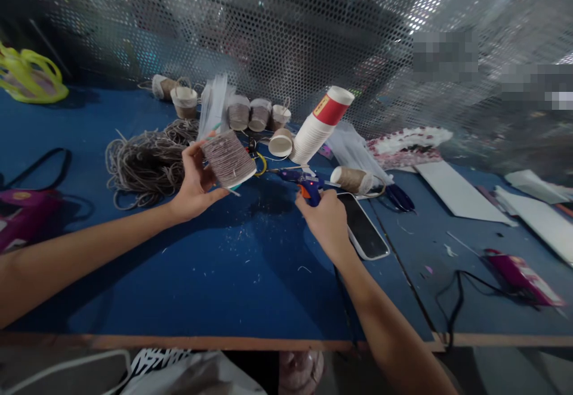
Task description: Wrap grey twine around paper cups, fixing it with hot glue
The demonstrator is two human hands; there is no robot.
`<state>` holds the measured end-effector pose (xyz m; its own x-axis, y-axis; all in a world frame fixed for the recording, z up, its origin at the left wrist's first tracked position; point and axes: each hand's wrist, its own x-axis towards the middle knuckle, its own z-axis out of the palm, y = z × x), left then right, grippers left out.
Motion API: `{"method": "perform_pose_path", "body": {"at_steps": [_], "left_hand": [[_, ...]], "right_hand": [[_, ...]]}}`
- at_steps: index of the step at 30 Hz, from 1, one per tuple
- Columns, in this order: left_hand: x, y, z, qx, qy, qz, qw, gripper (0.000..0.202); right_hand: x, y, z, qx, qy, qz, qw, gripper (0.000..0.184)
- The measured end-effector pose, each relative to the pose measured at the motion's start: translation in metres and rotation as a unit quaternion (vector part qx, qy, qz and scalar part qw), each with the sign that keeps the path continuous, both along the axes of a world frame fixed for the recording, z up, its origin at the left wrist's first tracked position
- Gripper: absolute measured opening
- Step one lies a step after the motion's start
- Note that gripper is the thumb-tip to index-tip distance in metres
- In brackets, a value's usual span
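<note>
My left hand [197,177] grips a paper cup [229,159] wound with grey-brown cord; it is tilted above the table, its white rim low on the right. My right hand [329,219] is wrapped round the handle of a blue hot glue gun [308,181] with an orange trigger and a small red light. The gun's nozzle points left toward the cup, with a gap between them. Just left of the cup lies a loose heap of grey cord [145,165]. A phone [364,225] lies beside my right wrist.
Behind stand a leaning stack of white paper cups [308,138] and several cord-wrapped cups [249,113] before a perforated metal screen [268,31]. Magenta glue guns lie at the far left [27,216] and right [523,275]. White boards [463,192] are at right.
</note>
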<state>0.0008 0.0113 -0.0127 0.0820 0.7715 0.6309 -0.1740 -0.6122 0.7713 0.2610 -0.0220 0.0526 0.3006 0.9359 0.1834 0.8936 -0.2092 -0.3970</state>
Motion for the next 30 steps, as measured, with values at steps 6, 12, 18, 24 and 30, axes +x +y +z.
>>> {"method": "perform_pose_path", "body": {"at_steps": [6,12,18,24,30], "left_hand": [[0.001,0.001,0.0,-0.005,0.005,0.032,0.999,0.083],[-0.001,0.006,-0.002,0.022,0.017,0.039,0.999,0.084],[-0.004,0.01,-0.008,0.024,0.048,0.018,0.998,0.09],[-0.002,0.009,-0.009,0.01,0.021,0.016,1.0,0.092],[-0.001,0.008,-0.008,0.002,0.025,0.016,1.0,0.091]], "right_hand": [[-0.01,-0.016,-0.004,0.228,0.126,0.141,0.955,0.037],[-0.016,-0.028,-0.011,0.298,0.071,0.199,0.931,0.034],[-0.014,-0.026,-0.019,0.349,0.01,0.262,0.899,0.031],[-0.014,-0.024,-0.017,0.379,-0.041,0.268,0.885,0.031],[-0.015,-0.024,-0.014,0.397,-0.086,0.278,0.87,0.031]]}}
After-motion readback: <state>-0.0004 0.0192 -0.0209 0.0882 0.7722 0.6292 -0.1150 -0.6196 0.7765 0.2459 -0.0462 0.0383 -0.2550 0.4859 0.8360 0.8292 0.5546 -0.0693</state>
